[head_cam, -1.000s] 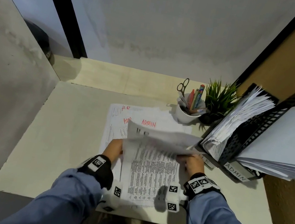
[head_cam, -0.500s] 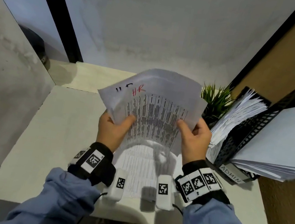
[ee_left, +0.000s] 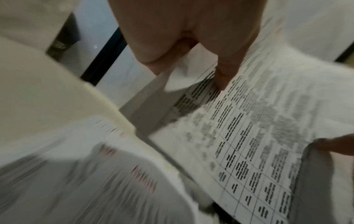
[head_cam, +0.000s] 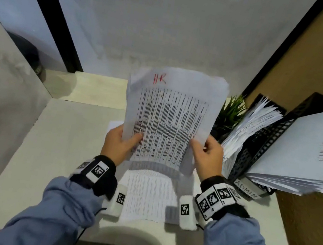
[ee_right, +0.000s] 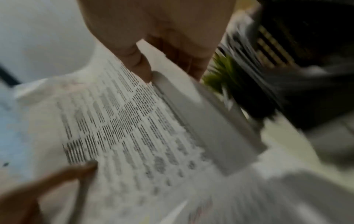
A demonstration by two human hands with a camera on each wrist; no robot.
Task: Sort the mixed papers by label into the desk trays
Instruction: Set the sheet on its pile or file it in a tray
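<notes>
A printed sheet marked "HR" in red stands upright above the desk, held by both hands. My left hand pinches its lower left edge, thumb on the front. My right hand pinches its lower right edge. In the left wrist view the HR sheet runs under my left thumb. In the right wrist view the HR sheet sits under my right thumb. A pile of mixed papers lies flat on the desk below. Two black mesh trays stand at the right, full of sheets, the nearer one labelled "ADMIN".
A small green plant stands behind the sheet beside the trays. The white desk top runs left to a grey wall, and a brown wall stands right of the trays. The cup of pens is hidden behind the sheet.
Both hands lifted the HR sheet off the pile and raised it upright. Since half a second ago it has straightened and moved slightly right, with the label now at the top centre.
</notes>
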